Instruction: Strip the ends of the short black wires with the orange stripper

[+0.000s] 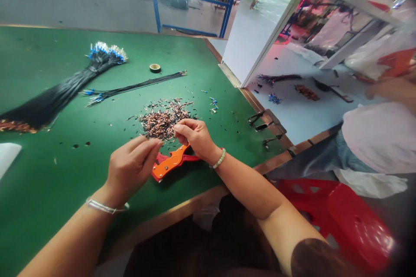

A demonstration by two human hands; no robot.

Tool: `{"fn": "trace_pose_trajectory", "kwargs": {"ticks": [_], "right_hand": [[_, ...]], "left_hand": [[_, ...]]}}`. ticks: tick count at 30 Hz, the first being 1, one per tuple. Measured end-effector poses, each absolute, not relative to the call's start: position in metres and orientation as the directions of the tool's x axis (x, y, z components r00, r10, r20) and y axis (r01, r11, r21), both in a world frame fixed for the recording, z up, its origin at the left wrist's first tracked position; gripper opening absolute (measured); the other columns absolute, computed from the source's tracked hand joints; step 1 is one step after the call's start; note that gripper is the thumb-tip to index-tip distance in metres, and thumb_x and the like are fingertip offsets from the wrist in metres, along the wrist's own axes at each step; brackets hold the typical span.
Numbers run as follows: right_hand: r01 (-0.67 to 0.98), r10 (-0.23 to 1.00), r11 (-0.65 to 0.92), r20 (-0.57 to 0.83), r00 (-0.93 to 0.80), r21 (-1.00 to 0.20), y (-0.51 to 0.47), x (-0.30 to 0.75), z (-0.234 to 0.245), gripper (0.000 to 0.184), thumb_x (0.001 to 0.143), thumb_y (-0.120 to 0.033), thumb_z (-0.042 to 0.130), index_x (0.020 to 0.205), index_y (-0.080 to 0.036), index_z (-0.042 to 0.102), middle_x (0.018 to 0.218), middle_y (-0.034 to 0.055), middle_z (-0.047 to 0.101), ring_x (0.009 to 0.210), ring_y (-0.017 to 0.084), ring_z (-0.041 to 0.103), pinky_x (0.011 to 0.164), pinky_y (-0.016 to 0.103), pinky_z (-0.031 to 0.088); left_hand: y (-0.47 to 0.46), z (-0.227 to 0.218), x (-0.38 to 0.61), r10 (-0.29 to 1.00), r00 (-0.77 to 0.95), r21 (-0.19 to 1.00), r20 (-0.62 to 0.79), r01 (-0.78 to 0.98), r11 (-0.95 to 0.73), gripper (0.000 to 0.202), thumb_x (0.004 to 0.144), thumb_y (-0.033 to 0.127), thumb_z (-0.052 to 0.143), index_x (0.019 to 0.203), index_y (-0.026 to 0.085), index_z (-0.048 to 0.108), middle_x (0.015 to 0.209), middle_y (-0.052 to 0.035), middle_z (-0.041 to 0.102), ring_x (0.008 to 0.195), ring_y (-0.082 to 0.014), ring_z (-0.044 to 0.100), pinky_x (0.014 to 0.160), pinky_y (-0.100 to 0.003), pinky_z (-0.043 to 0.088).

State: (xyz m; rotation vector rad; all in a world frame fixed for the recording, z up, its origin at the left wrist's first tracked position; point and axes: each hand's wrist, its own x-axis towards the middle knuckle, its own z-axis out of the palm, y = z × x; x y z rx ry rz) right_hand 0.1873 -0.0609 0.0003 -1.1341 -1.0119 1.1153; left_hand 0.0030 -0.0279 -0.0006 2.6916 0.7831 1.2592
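My left hand (130,165) is closed in a pinch just in front of a pile of short copper and black wire offcuts (159,123). At the right side of that pile, my right hand (199,139) also pinches thumb against fingers. Whatever lies between the fingertips of either hand is too small to make out. An orange and red wire stripper (170,163) lies on the green table (65,207) between and below the hands, its red handle partly behind my right wrist. A few blue-ended terminals (213,102) are scattered right of the pile.
A thick bundle of black wires (61,88) with blue ends lies at the left, a thinner wire bundle (136,86) beside it. Behind them sits a tape roll (155,68). A white partition (256,25) borders another worktop, where a person sits. A red chair (351,220) stands at the right.
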Motion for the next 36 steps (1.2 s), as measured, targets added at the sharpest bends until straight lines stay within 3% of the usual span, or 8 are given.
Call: {"fn": "trace_pose_trajectory", "kwargs": {"ticks": [5,9,11,15,21,28,33,36], "right_hand": [[-0.242,0.977,0.058,0.004,0.215,-0.968,-0.055,0.193,-0.006,0.027,0.077,-0.038,0.064,0.063,-0.02,0.051,0.055,-0.0049,0.045,0.048,0.007,0.033,0.045,0.024,0.03],[-0.277,0.854,0.142,-0.024,0.52,-0.95,-0.039,0.232,-0.001,0.03,0.083,-0.037,0.055,0.062,-0.023,0.04,0.054,-0.0063,0.03,0.047,0.008,0.024,0.044,0.025,0.026],[-0.159,0.803,0.163,0.037,0.595,-0.974,-0.034,0.244,0.0,0.023,0.086,-0.038,0.053,0.071,-0.023,0.046,0.059,-0.0044,0.037,0.051,0.009,0.029,0.046,0.025,0.03],[0.19,0.945,0.17,0.215,0.246,-0.967,-0.041,0.232,-0.003,0.033,0.087,-0.048,0.059,0.105,-0.021,0.06,0.081,0.0009,0.055,0.068,0.012,0.047,0.062,0.027,0.041],[0.342,0.967,0.253,0.23,-0.107,-0.905,-0.059,0.203,-0.001,0.047,0.095,-0.057,0.044,0.08,-0.017,0.063,0.073,0.0005,0.056,0.07,0.011,0.05,0.069,0.026,0.04],[0.282,0.96,0.187,0.235,0.15,-0.941,-0.05,0.226,0.002,0.04,0.096,-0.049,0.046,0.081,-0.016,0.06,0.062,-0.0037,0.047,0.055,0.009,0.04,0.056,0.025,0.035],[0.718,0.932,0.347,0.135,-0.337,-0.603,-0.067,0.235,0.022,0.042,0.076,-0.052,0.077,0.096,-0.017,0.066,0.097,0.0059,0.063,0.09,0.018,0.055,0.082,0.032,0.041],[0.858,0.91,0.397,0.017,-0.415,-0.326,-0.083,0.227,0.028,0.053,0.066,-0.051,0.085,0.104,-0.02,0.065,0.108,0.0087,0.06,0.1,0.025,0.052,0.087,0.038,0.039]], "left_hand": [[-0.03,0.0,0.002,0.454,0.556,0.263,0.696,0.391,-0.882,0.006,0.088,0.02,0.062,0.088,0.02,0.068,0.067,0.0013,0.059,0.056,-0.0086,0.052,0.057,-0.02,0.043],[-0.029,0.002,-0.004,0.474,0.477,0.27,0.74,0.436,-0.859,0.005,0.086,0.019,0.065,0.09,0.021,0.068,0.069,0.0022,0.061,0.057,-0.0081,0.053,0.058,-0.02,0.043],[-0.026,0.002,-0.005,0.494,0.434,0.289,0.754,0.456,-0.842,0.004,0.086,0.019,0.066,0.088,0.021,0.068,0.071,0.0023,0.062,0.058,-0.0083,0.054,0.058,-0.02,0.042],[-0.021,0.0,-0.003,0.475,0.457,0.263,0.752,0.453,-0.852,0.004,0.086,0.018,0.066,0.088,0.02,0.068,0.066,0.0034,0.057,0.055,-0.0074,0.049,0.056,-0.019,0.04],[-0.021,-0.007,-0.002,0.475,0.507,0.257,0.719,0.441,-0.86,0.007,0.087,0.019,0.066,0.093,0.019,0.07,0.07,0.002,0.06,0.058,-0.0083,0.052,0.059,-0.02,0.041],[-0.019,-0.001,-0.005,0.494,0.409,0.278,0.767,0.482,-0.831,0.005,0.087,0.018,0.066,0.089,0.016,0.07,0.07,0.0014,0.062,0.059,-0.0074,0.054,0.059,-0.018,0.041],[-0.008,0.0,-0.012,0.567,0.282,0.36,0.774,0.542,-0.76,0.01,0.087,0.024,0.066,0.092,0.017,0.072,0.07,0.0011,0.067,0.059,-0.0086,0.057,0.06,-0.019,0.042],[-0.003,-0.002,-0.016,0.609,0.249,0.402,0.753,0.559,-0.725,0.014,0.089,0.028,0.064,0.096,0.019,0.072,0.071,0.0014,0.067,0.061,-0.0094,0.058,0.061,-0.02,0.042]]}}
